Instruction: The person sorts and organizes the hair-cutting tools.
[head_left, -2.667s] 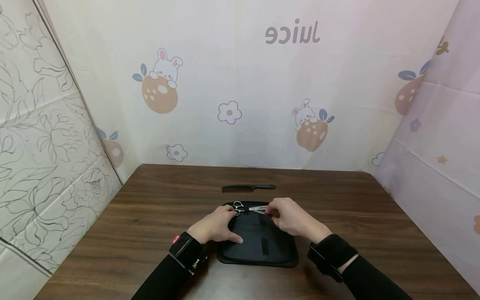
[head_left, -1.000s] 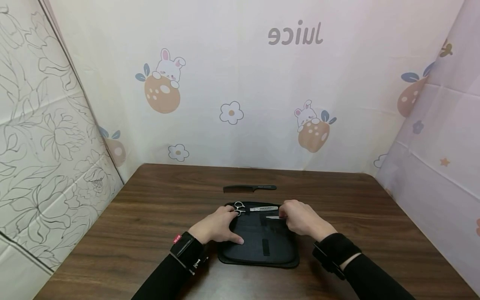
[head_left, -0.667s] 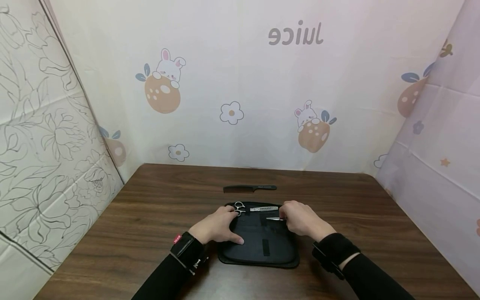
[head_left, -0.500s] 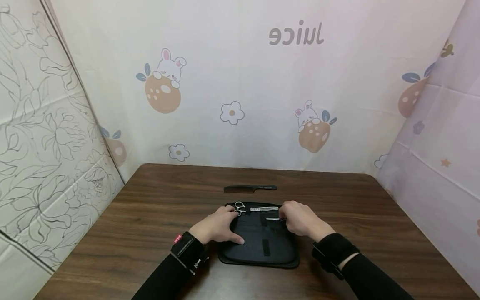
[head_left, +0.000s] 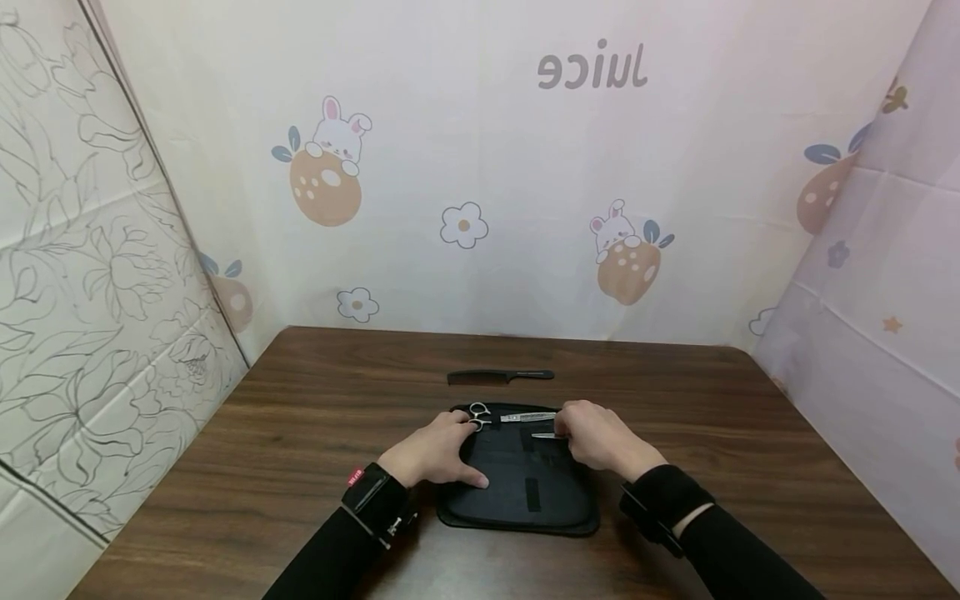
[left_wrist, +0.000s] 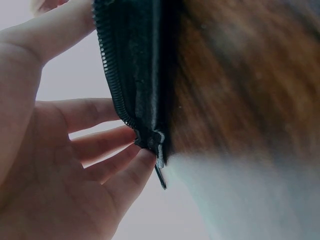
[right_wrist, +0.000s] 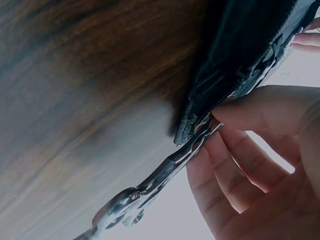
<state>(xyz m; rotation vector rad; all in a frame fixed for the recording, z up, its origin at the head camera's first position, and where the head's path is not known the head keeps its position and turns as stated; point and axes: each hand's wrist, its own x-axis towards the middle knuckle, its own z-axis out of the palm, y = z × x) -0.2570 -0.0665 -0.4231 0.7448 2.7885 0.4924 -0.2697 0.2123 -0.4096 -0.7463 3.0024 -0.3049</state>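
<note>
A black zip-edged case (head_left: 495, 508) lies on the table with silver thinning scissors (head_left: 528, 417) along its far side, their rings at the left. My left hand (head_left: 431, 454) rests on the case's left side, thumb spread over the black panel, fingertips by the rings. In the left wrist view its fingers touch the zipped edge. My right hand (head_left: 603, 437) pinches a second pair of silver scissors (right_wrist: 165, 170) at the case's right edge. The blade tip (head_left: 545, 436) points left over the case, beside a dark strap. Its handle end, hidden in the head view, extends past the case edge in the right wrist view.
A black comb (head_left: 495, 377) lies on the brown wooden table (head_left: 315, 392) beyond the case. A second dark strap (head_left: 532, 495) crosses the case's near part. Printed cloth (head_left: 465, 150) hangs behind the table and at both sides.
From pinching near the thinning scissors' blades, my right hand has moved right and slightly nearer, and now has the second scissors. Over the last half second it shifts slightly left. The left hand stays put.
</note>
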